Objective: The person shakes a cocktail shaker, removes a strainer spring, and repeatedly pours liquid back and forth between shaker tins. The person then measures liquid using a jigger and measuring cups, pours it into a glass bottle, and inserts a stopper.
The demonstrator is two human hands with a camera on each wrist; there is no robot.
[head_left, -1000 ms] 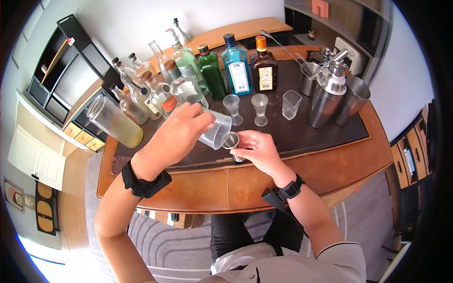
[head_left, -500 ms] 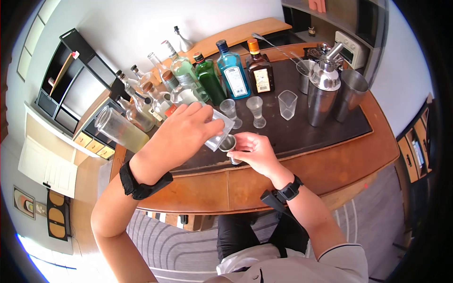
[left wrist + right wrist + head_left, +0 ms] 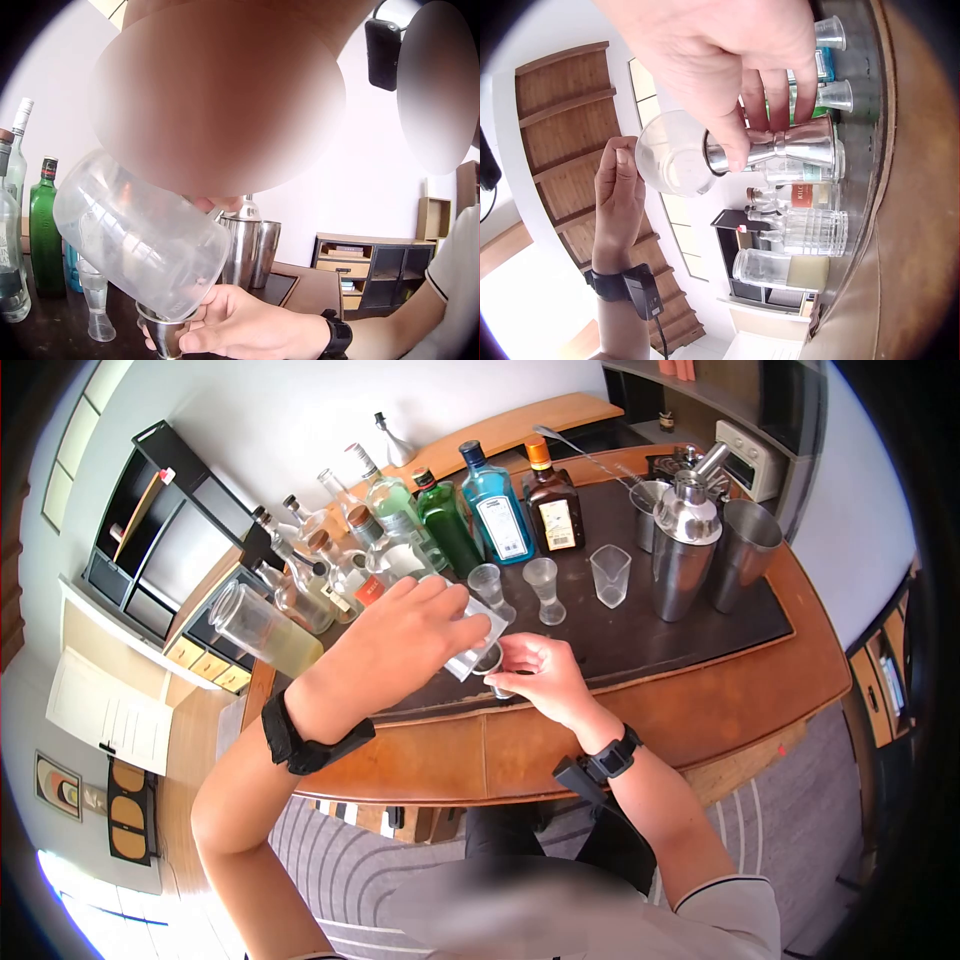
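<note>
My left hand [image 3: 400,635] grips a clear plastic cup [image 3: 142,232] and holds it steeply tilted, mouth downward. Its lip comes right to the top of a steel double-ended jigger [image 3: 802,142]. Thumb and fingers of my right hand [image 3: 545,675] pinch that jigger around its upper part, keeping it upright at the front of the dark mat. The jigger's inside is mostly hidden by the cup. Just behind stand two clear hourglass-shaped jiggers [image 3: 543,590] and an angular clear glass [image 3: 610,575].
Several bottles, among them a green one [image 3: 447,525], a blue one [image 3: 497,510] and a brown one [image 3: 553,505], line the back. A jar of pale yellow liquid [image 3: 265,635] stands left. To the right are a steel shaker [image 3: 685,565] and a steel tin [image 3: 745,555].
The cup has tipped further over the jigger, the left hand moving slightly right. The right hand keeps its hold on the jigger. The head view has shifted a little.
</note>
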